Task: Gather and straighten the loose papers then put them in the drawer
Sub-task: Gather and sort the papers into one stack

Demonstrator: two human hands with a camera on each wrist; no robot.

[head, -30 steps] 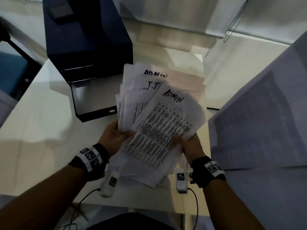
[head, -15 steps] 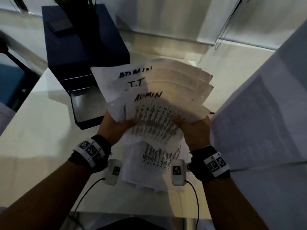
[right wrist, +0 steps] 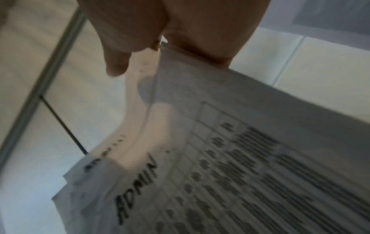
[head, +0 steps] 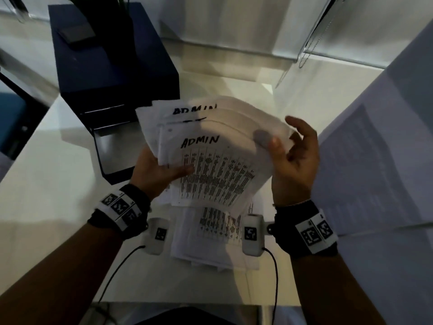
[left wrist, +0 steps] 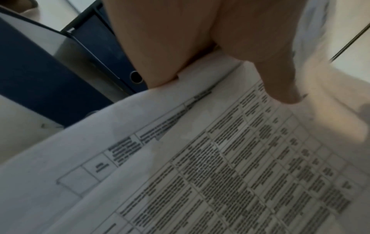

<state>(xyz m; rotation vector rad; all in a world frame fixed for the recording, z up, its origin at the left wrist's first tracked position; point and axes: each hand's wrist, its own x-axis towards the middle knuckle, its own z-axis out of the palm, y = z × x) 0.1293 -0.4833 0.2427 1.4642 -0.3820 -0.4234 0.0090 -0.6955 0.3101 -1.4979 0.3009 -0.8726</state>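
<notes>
White tabletop (head: 58, 195) fills the frame under dim light, with a dark blue box (head: 112, 59) at upper left whose open drawer (head: 112, 148) faces me; another printed sheet (head: 365, 165) looms at the right. I'm mid-straightening: the papers (head: 218, 165) are held up at centre, fanned and uneven. My left hand (head: 154, 172) pinches their left edge, thumb on top; my right hand (head: 293, 160) holds the right edge with thumb in front and fingers spread loosely behind. Next, I judge, I must square the edges, then move left to the drawer.
</notes>
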